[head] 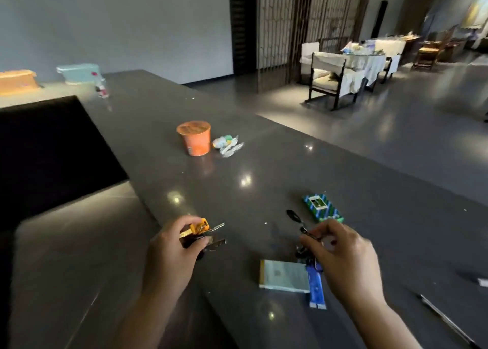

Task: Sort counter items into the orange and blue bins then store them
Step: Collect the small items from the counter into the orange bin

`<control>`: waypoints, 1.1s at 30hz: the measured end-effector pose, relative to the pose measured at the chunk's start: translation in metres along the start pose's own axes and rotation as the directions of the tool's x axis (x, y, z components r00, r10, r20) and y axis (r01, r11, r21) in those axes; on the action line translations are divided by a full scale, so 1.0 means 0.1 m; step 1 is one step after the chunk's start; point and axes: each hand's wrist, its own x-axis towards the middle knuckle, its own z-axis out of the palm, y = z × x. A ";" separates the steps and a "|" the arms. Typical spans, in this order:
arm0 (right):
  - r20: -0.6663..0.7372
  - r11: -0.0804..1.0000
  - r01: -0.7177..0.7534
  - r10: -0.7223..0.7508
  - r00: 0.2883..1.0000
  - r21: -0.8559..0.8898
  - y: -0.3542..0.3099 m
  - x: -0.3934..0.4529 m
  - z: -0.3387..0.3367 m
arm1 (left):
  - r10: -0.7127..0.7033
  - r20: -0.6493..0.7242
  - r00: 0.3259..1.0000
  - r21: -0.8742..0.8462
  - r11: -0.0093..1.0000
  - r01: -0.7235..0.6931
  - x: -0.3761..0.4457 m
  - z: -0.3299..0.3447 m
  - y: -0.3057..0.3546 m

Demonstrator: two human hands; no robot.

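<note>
My left hand (169,253) grips a bunch of keys with an orange tag (202,229) just above the dark counter (264,163). My right hand (343,259) pinches a second key set with a blue lanyard strap (317,288) that hangs down to the counter. A pale blue notebook (284,276) lies between my hands. A green and blue patterned box (322,207) sits beyond my right hand. Farther off stand an orange cup (195,137) and small wrapped packets (228,144). The orange bin (17,80) and blue bin (78,72) sit at the far left end.
A small bottle (101,88) stands near the blue bin. A pen (446,319) lies at the counter's near right. A dark recess (52,148) opens on the left. Chairs and a covered table (356,63) stand across the floor at right.
</note>
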 end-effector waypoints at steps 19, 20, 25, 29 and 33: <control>0.420 0.892 0.445 -0.434 0.797 0.079 -2.66 0.02 3.03 | -0.272 -0.341 0.900 0.075 0.946 0.314 0.49 -2.53 -2.28; 0.450 0.882 0.463 -0.450 0.772 0.088 -2.77 0.02 3.19 | -0.292 -0.357 0.887 0.072 0.938 0.338 0.47 -2.63 -2.39; 0.568 0.835 0.534 -0.504 0.651 0.130 -3.19 -0.04 3.87 | -0.434 -0.420 0.797 0.046 0.867 0.496 0.39 -3.01 -2.82; 0.606 0.808 0.560 -0.541 0.583 0.182 -3.58 0.02 4.45 | -0.466 -0.468 0.751 0.051 0.835 0.549 0.61 -3.24 -3.19; 0.590 0.754 0.613 -0.612 0.526 0.236 -3.96 0.32 5.04 | -0.420 -0.502 0.756 0.090 0.844 0.529 1.26 -3.40 -3.53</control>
